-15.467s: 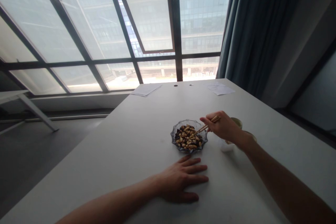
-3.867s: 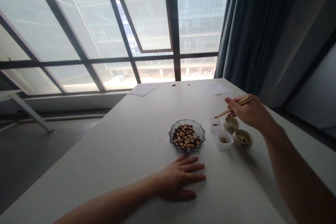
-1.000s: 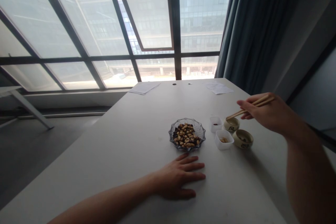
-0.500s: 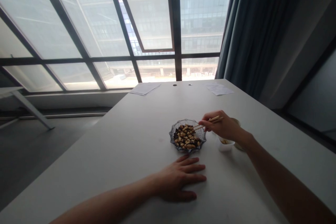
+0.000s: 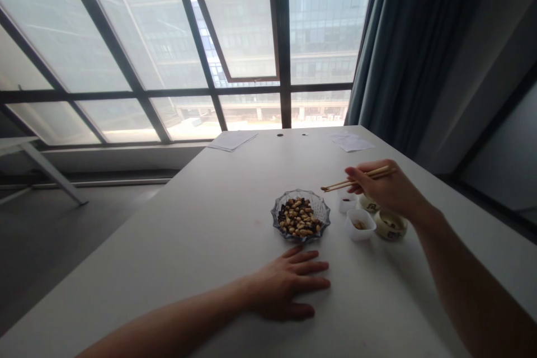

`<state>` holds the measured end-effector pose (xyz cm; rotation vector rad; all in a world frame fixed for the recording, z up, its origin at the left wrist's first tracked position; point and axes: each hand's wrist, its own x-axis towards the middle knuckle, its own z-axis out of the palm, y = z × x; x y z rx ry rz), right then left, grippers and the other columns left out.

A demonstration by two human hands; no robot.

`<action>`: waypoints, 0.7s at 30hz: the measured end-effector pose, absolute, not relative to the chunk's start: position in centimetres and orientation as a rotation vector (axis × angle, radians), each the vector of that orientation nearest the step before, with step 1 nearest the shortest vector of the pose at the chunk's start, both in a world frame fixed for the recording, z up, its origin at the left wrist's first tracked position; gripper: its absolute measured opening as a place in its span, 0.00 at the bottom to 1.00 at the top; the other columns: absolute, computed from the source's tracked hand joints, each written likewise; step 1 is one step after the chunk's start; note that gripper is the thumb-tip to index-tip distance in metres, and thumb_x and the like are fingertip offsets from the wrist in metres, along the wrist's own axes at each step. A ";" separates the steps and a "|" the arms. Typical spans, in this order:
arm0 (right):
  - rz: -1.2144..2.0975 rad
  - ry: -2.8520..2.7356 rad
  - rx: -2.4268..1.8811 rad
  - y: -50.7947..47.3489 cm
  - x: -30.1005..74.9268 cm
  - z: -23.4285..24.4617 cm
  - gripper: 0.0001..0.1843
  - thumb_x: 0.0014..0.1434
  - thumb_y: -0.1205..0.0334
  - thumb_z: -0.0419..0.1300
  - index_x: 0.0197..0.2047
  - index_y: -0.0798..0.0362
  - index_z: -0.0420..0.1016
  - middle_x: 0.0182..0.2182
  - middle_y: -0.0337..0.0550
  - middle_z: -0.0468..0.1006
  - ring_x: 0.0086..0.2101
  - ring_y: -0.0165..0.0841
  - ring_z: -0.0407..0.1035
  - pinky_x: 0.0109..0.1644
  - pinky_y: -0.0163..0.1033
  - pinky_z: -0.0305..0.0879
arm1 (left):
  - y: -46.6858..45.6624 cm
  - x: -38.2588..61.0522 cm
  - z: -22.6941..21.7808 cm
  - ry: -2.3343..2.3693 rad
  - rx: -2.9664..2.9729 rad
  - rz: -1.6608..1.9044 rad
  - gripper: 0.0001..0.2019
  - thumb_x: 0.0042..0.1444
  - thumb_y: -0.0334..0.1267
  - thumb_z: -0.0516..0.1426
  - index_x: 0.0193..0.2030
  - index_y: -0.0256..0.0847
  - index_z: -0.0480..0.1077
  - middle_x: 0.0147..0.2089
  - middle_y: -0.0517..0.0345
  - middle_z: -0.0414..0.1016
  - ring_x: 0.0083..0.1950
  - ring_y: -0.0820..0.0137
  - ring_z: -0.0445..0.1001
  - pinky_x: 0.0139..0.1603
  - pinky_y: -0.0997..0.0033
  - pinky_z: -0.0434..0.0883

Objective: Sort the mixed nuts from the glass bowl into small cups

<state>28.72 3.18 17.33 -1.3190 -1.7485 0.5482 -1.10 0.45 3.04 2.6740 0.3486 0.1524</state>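
Note:
My right hand (image 5: 377,184) grips a pair of wooden chopsticks (image 5: 356,179), raised above the small containers at the right. Their tips point left, between the glass bowl and the cups, and seem to pinch a small dark piece too tiny to name. A scalloped glass bowl (image 5: 321,208) holds a mix of peanuts (image 5: 300,221) and dark pieces. My left hand (image 5: 289,285) lies flat on the table, fingers spread, just in front of the bowl. Beneath my right hand stand a white plastic cup (image 5: 361,229) with light pieces and another white cup (image 5: 346,205) with something dark.
Two cream pots with dark markings, a nearer pot (image 5: 391,226) and a farther pot (image 5: 369,204), stand beside the cups. Papers (image 5: 232,141) and another sheet (image 5: 350,141) lie at the far end of the white table (image 5: 188,218). Windows and a dark curtain (image 5: 386,50) rise beyond.
My right hand has lifted the chopsticks out of the glass bowl and moved right, over the small containers, uncovering the cups and pots. The left hand stays in place.

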 end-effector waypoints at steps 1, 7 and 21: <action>0.511 -1.704 -1.356 2.9 29.4 17.9 0.25 0.61 0.38 0.65 0.31 0.53 0.81 0.27 0.48 0.84 0.31 0.46 0.83 0.29 0.40 0.77 | 0.4 -1.1 3.1 0.350 2.673 0.151 0.31 0.67 0.54 0.57 0.74 0.51 0.61 0.77 0.55 0.56 0.78 0.49 0.51 0.78 0.45 0.45; 0.438 -1.551 -1.564 1.1 32.6 20.3 0.25 0.58 0.37 0.68 0.30 0.54 0.81 0.26 0.51 0.84 0.29 0.47 0.83 0.29 0.44 0.80 | 0.4 -1.0 3.3 0.363 2.666 0.126 0.31 0.67 0.53 0.57 0.74 0.51 0.61 0.78 0.55 0.55 0.79 0.48 0.50 0.78 0.44 0.45; 0.593 -1.728 -1.567 -0.1 31.8 20.3 0.25 0.57 0.37 0.68 0.33 0.54 0.84 0.27 0.49 0.85 0.28 0.44 0.81 0.26 0.39 0.76 | 0.5 -1.0 3.2 0.361 2.672 0.122 0.31 0.67 0.53 0.57 0.74 0.51 0.61 0.78 0.55 0.55 0.79 0.48 0.50 0.78 0.44 0.44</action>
